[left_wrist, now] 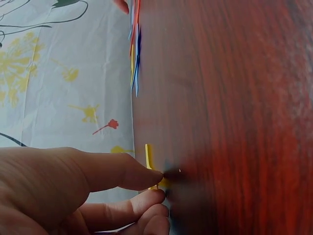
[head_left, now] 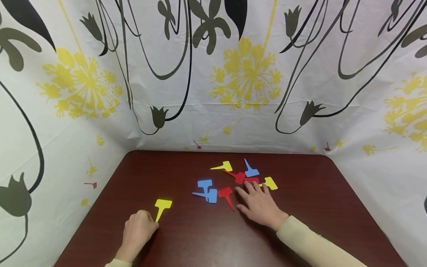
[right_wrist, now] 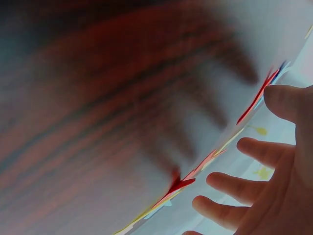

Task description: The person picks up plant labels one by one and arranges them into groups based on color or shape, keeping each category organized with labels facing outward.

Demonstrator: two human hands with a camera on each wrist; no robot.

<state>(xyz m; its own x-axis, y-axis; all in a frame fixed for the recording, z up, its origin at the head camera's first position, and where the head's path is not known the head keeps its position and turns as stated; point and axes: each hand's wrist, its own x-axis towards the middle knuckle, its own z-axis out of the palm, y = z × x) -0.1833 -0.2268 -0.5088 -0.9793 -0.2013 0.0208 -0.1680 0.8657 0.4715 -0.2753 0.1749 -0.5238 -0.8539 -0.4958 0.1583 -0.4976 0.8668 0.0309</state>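
Observation:
My left hand (head_left: 138, 230) pinches the narrow stem of a yellow T-shaped plant label (head_left: 163, 204) between thumb and finger, low at the table's left side. The left wrist view catches that label (left_wrist: 148, 155) edge-on. Over on the right, my right hand (head_left: 262, 208) spreads its fingers above the loose labels, partly covering a red label (head_left: 251, 180). Beside its fingertips lie another red label (head_left: 225, 192) and a yellow label (head_left: 271, 183). In the right wrist view the fingers (right_wrist: 264, 152) are extended and apart, with nothing held.
Other labels lie in a loose group: a yellow one (head_left: 227, 165) and a blue one (head_left: 251, 172) at the back, a red one (head_left: 239, 177) between, two overlapping blue ones (head_left: 212, 196) at left. The dark wooden table (head_left: 300, 178) meets a patterned cloth (head_left: 200, 89) behind.

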